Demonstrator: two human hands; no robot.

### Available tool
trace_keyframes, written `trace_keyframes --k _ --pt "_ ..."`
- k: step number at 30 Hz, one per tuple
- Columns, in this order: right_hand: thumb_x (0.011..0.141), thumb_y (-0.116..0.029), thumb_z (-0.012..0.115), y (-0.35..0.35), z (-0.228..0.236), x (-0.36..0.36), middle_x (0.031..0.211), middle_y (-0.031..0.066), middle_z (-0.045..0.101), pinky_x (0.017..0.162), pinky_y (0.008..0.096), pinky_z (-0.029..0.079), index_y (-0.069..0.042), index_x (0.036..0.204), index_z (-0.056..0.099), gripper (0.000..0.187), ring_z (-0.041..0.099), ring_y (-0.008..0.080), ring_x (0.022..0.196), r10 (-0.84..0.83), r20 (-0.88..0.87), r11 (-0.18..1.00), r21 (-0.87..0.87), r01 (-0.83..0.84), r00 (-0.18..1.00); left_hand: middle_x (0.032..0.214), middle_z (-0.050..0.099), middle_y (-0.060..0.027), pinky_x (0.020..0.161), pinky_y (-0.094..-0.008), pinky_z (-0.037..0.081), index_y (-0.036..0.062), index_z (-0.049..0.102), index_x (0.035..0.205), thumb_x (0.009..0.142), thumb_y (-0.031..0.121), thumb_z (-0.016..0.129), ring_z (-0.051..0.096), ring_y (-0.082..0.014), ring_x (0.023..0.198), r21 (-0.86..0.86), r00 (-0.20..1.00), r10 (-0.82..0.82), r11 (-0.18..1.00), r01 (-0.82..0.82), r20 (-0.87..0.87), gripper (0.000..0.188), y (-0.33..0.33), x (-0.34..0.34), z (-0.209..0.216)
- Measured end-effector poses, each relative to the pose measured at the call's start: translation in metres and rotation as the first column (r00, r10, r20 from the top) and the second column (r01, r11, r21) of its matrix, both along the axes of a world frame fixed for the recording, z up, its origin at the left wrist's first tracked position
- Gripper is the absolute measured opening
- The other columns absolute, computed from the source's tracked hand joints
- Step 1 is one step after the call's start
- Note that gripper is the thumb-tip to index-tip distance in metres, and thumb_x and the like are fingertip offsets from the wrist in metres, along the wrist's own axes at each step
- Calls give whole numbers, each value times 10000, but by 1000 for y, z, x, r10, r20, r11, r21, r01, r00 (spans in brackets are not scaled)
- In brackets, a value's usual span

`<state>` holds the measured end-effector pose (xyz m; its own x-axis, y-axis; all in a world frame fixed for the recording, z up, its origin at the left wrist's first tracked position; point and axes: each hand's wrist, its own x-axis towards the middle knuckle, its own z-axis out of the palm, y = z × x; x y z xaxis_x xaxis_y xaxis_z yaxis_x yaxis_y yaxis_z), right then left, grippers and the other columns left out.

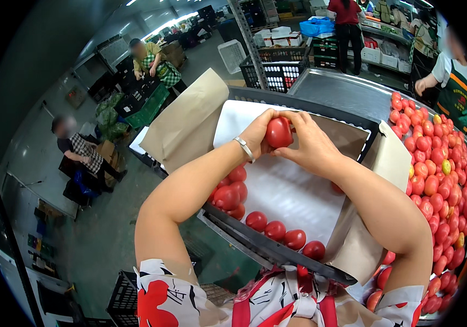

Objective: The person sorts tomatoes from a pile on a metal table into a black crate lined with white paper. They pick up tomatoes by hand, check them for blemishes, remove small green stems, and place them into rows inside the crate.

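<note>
Between my two hands is a red tomato (279, 132), raised over a dark crate (255, 243) lined with white and brown paper. My left hand (256, 132) is closed round its left side, and a silvery band circles that wrist. Fingers of my right hand (314, 143) curl over the tomato's top and right side, with the thumb below it. Inside the crate, several tomatoes (227, 197) are grouped at the left end. A row of tomatoes (275, 230) runs along the near wall, on the white paper (299, 188). Another tomato shows partly behind my right forearm.
Loose tomatoes (440, 180), mostly red, are heaped on the right beside a metal table (342, 95). Brown paper (190, 120) flares over the crate's left edge. A metal post (248, 43) and black crates (282, 68) stand beyond. Other people work left, behind and at right.
</note>
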<state>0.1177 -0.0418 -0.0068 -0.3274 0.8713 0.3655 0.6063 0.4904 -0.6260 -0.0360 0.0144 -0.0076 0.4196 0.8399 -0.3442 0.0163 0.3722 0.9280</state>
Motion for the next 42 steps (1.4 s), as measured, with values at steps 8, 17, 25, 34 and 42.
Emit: trace_keyframes --k 8,17,25,34,42 --pt "705 -188 690 9 -10 5 1165 165 444 911 388 408 -37 1273 366 671 469 336 1088 51 -134 997 60 -43 990 793 592 -22 395 -260 355 170 527 948 827 545 377 547 -139 555 130 997 22 991 -13 -72 421 -2 4 8" --pt "782 -161 639 7 -5 6 1188 161 430 921 352 409 -16 1312 318 637 479 281 1100 50 -307 997 -41 -66 950 620 548 -5 322 -213 249 136 543 855 811 689 331 468 -100 435 183 989 6 983 21 -147 593 -4 -2 17" --pt "785 -211 652 13 -5 10 1227 160 412 891 332 422 -19 1335 302 679 510 233 1008 42 -433 984 -138 -112 901 555 488 8 284 -202 233 124 537 804 762 777 251 418 -95 390 111 996 36 993 -27 -82 713 -5 0 18" --pt "681 -309 754 13 -10 14 1258 220 423 961 363 377 -36 1318 338 809 442 310 1167 34 -254 998 -44 -47 967 484 425 11 321 -208 230 132 521 833 756 784 256 369 -82 355 199 977 39 980 3 -207 708 -13 12 6" --pt "661 -290 748 1 7 2 1066 178 551 828 351 470 -46 1179 452 644 572 271 962 -73 -195 993 -105 53 978 472 431 -10 309 -229 290 93 483 897 814 716 280 426 -113 346 200 976 -141 964 173 -167 661 -11 4 2"
